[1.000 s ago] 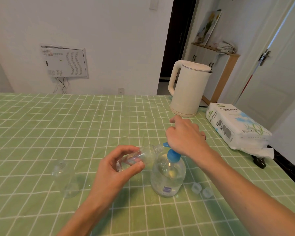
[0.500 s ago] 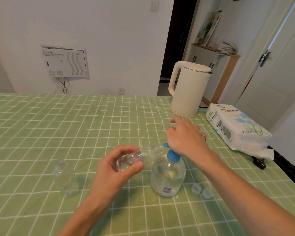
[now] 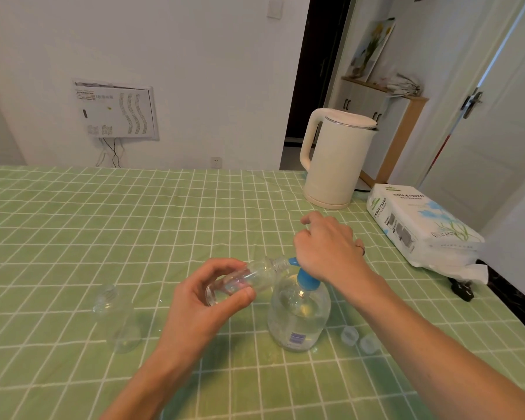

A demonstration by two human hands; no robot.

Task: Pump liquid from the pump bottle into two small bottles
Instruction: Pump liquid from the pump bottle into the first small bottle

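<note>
A clear pump bottle (image 3: 299, 313) with a blue pump head stands on the green checked tablecloth. My right hand (image 3: 328, 250) rests on top of the pump head, fingers curled over it; only the blue nozzle tip and collar show. My left hand (image 3: 212, 295) holds a small clear bottle (image 3: 256, 275) tilted on its side, its open neck touching the blue nozzle. A second small clear bottle (image 3: 117, 318) stands upright without a cap to the left, apart from both hands.
Two small clear caps (image 3: 359, 339) lie right of the pump bottle. A cream electric kettle (image 3: 334, 160) stands at the back right, and a pack of tissue paper (image 3: 422, 225) lies near the table's right edge. A black plug (image 3: 461, 291) sits by that edge.
Almost nothing differs. My right hand stays on the pump head and my left hand keeps the small bottle at the nozzle, with only slight shifts.
</note>
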